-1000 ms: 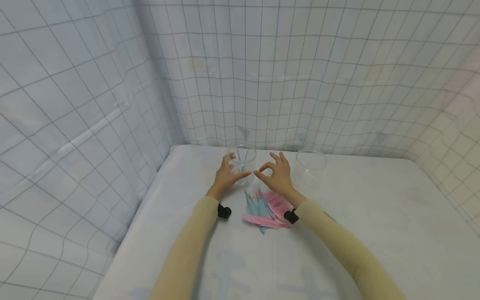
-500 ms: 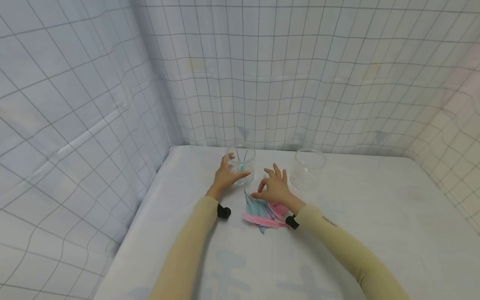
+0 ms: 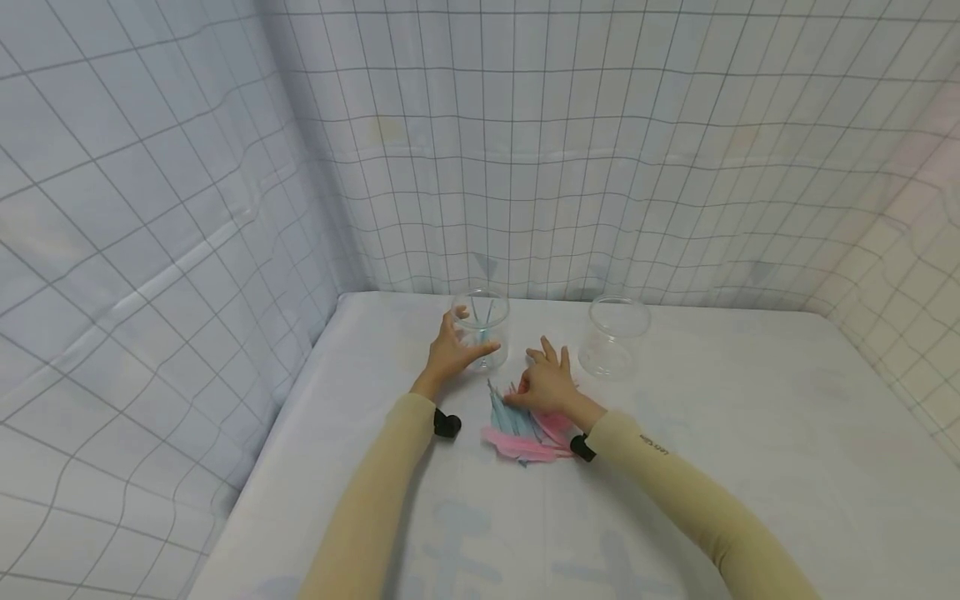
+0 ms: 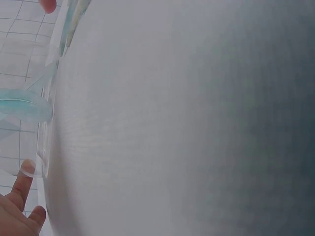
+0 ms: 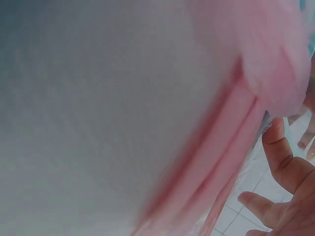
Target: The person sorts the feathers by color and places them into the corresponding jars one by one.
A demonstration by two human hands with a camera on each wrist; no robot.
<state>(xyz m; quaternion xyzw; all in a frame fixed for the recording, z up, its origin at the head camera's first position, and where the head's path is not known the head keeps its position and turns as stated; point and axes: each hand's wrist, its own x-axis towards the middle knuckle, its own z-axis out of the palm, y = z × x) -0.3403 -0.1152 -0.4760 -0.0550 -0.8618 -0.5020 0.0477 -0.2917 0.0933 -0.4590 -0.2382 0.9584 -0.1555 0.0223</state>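
Note:
My left hand (image 3: 448,348) holds a clear plastic jar (image 3: 491,319), thumb at the front and fingers round its left side. Light blue feathers stand inside; one blue feather (image 4: 22,104) shows through the wall in the left wrist view. My right hand (image 3: 547,385) is over a feather pile, thumb and index finger pinching at the quill end of a blue feather (image 3: 504,414). Its other fingers are spread. Across the pile's front lies a pink feather (image 3: 521,446), and more pink ones are partly under the hand. Pink feathers (image 5: 224,132) hide the pinch in the right wrist view.
A second clear jar (image 3: 617,340) stands to the right of my right hand. Both jars are near the back edge of the white-covered table (image 3: 735,400). Grid-patterned curtains (image 3: 547,167) close in the back and sides.
My right hand has come down from beside the held jar to the feather pile and pinches there. The front pink feather has shifted slightly. My left hand stays on the jar.

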